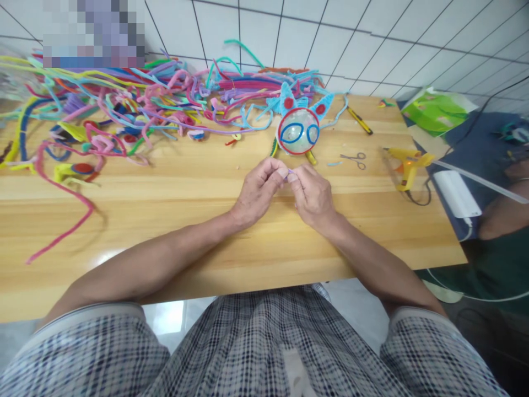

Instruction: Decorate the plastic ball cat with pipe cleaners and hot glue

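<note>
My left hand [262, 187] and my right hand [311, 193] meet over the wooden table, thumbs and fingertips pinched together. Between them shows a short bit of purple pipe cleaner [290, 173], mostly hidden by the fingers. Just beyond my hands stands a round clear ball [296, 132] with a red pipe-cleaner rim, two blue loops on its front and blue pointed ears with red dots. Small scissors [354, 160] lie to the right, beside a short light-blue scrap [334, 164].
A tangled heap of coloured pipe cleaners [165, 94] covers the back left. A yellow utility knife [360, 121] lies at the back right. Farther right are a yellow glue gun [408, 165], a white power block [457, 193] and a green packet [438, 110]. Behind rises a tiled wall [330, 33].
</note>
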The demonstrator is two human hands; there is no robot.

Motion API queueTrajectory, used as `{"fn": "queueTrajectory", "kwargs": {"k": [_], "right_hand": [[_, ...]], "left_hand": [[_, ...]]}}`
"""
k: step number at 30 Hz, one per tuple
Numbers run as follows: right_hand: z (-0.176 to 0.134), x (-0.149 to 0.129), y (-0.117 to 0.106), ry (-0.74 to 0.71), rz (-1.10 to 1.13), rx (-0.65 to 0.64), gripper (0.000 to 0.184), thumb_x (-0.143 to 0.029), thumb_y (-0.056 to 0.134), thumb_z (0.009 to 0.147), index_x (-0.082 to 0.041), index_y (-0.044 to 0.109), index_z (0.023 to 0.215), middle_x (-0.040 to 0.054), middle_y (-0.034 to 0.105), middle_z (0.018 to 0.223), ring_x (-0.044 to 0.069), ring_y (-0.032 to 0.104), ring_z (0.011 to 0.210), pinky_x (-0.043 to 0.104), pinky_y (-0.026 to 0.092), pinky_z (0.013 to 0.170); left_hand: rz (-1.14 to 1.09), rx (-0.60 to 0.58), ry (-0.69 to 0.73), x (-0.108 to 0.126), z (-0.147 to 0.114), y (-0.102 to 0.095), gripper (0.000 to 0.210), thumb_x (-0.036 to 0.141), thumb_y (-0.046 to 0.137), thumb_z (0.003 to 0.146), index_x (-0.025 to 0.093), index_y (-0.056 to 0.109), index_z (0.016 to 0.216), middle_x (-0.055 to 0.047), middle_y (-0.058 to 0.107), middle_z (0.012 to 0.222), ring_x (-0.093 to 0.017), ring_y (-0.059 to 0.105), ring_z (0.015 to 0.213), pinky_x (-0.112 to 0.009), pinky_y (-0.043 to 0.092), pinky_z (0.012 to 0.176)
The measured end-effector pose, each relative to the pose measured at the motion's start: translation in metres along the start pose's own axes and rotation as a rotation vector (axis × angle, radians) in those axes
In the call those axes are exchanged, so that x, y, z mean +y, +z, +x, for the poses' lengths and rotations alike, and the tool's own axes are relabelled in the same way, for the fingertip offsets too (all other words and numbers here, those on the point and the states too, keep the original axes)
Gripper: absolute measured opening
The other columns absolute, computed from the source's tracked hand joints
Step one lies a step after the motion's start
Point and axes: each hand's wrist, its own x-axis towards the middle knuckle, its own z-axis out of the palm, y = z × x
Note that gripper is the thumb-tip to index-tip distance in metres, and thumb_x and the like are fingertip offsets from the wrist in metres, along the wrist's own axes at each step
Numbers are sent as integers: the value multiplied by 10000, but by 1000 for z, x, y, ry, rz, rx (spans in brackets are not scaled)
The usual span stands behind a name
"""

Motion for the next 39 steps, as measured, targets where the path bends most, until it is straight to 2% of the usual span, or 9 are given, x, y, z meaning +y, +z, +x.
{"fn": "queueTrajectory", "kwargs": {"k": [3,6,9,16,20,25,30,33,39], "right_hand": [[-1,3,1,-10,-80,-23,484,-498,316,1235,-274,580,897,57,656,863,232,592,812,391,437,758],[0,7,-3,-29,-123,-64,489,-502,314,1233,-268,603,916,65,670,881,234,595,816,391,438,747],[2,9,-6,-61,-130,-83,487,-512,312,1232,-266,613,939,67,669,898,236,600,826,390,441,754],[7,11,-11,-104,34,-99,454,-497,366,1235,-259,593,922,30,619,853,212,600,815,370,440,756],[6,9,-9,-51,86,-114,474,-538,372,1227,-265,591,908,22,620,846,212,592,816,370,450,764],[3,9,-3,-14,53,-62,464,-519,370,1229,-272,573,892,25,623,842,215,592,821,372,456,778],[4,16,-6,-59,27,-107,474,-532,368,1228,-271,615,919,36,647,857,224,617,844,373,463,778],[6,15,-8,-35,59,-107,472,-567,399,1219,-269,638,942,35,671,869,219,624,834,369,481,788],[5,9,-6,-5,82,-40,456,-554,447,1218,-263,689,964,31,722,873,207,663,836,355,513,820]], "left_hand": [[-15,-13,-58,-4,1,0,484,696,676,1089,236,618,952,25,597,787,-129,481,645,-267,450,607],[85,-98,1,-1,6,-8,442,650,698,1086,225,643,979,15,625,818,-139,536,715,-279,494,699],[219,-133,67,5,9,-16,396,596,681,1108,217,662,992,17,630,815,-145,552,741,-290,498,750],[237,-172,95,10,8,-18,427,622,617,1139,221,643,993,0,659,875,-156,596,816,-301,523,823],[128,-134,64,6,4,-11,469,668,635,1119,223,629,972,8,615,863,-155,572,801,-300,530,815],[12,-56,-17,-4,2,-5,473,685,654,1102,233,609,970,33,576,817,-136,515,703,-280,493,703],[221,-142,111,0,9,-16,443,642,645,1121,224,647,973,-7,679,869,-157,602,793,-296,536,794],[325,-131,145,4,10,-19,394,582,614,1145,228,639,974,-4,678,866,-161,604,794,-298,522,791],[211,-39,93,2,3,-9,334,521,613,1146,230,621,983,0,648,894,-158,597,824,-289,523,821]]}}
